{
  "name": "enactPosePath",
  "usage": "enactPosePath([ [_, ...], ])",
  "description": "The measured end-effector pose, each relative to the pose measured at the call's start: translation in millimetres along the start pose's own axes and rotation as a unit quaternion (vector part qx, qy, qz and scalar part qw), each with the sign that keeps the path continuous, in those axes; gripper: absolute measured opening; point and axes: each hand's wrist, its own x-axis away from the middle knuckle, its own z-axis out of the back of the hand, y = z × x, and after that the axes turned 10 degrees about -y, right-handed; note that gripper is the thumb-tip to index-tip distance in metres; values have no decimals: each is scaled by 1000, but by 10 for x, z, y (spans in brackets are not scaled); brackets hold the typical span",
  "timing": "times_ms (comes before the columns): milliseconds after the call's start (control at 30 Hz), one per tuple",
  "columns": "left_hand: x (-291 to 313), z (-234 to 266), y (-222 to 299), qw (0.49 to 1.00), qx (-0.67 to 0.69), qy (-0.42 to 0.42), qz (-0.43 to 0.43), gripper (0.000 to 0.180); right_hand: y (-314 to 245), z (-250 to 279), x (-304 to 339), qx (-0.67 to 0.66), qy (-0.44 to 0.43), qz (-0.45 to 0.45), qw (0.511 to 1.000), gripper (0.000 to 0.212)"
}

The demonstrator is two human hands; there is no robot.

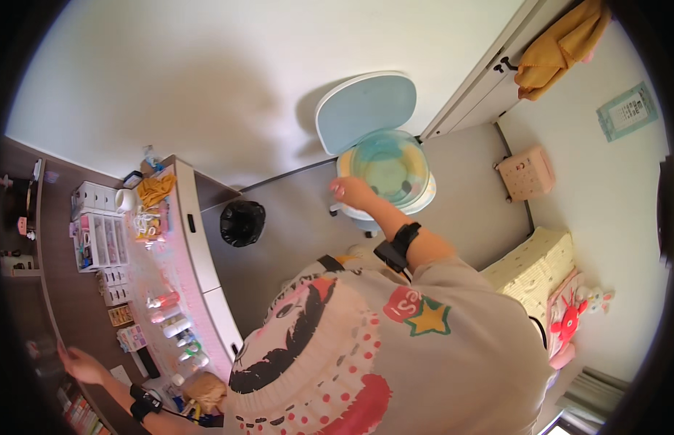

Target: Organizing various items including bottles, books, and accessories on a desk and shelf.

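Note:
My left hand (84, 365) reaches out to the dark wooden shelf unit at the lower left. Its fingers close on a blurred, dark, see-through object (44, 357) whose kind I cannot make out. My right hand (353, 193) hangs with curled fingers at the near left side of a clear greenish basin (386, 163); nothing shows in it. The basin rests on the seat of a chair with a pale blue backrest (367, 109). Whether the right hand touches the basin or chair is unclear. Both wrists wear black straps.
A desk with white drawers (195, 232) runs along the left, holding bottles (177, 325), small drawer boxes (108, 239) and cloth. A black-lined bin (242, 222) stands on the floor. At right are a pink wheeled box (525, 174) and a bed (532, 261) with plush toys.

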Motion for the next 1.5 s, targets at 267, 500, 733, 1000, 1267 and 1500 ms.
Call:
enactPosePath([
  [267,1226,65,2190,965,154,-156,-146,32,998,1045,751,33,26,-72,997,23],
  [500,1853,-44,2994,931,242,-238,-136,30,1720,1630,1751,-22,98,-151,983,26],
  [733,2188,-427,3832,830,444,-333,-58,28,1944,1573,2855,-160,76,-292,940,29],
  [1000,2690,-189,4257,814,432,-386,-39,21,2023,1765,2992,-100,37,-306,946,29],
  [1267,3283,338,3853,854,392,-342,13,16,2584,2795,2019,45,40,-222,973,38],
  [1500,4332,1092,4467,859,360,-336,141,18,3596,4589,820,251,196,-176,931,71],
])
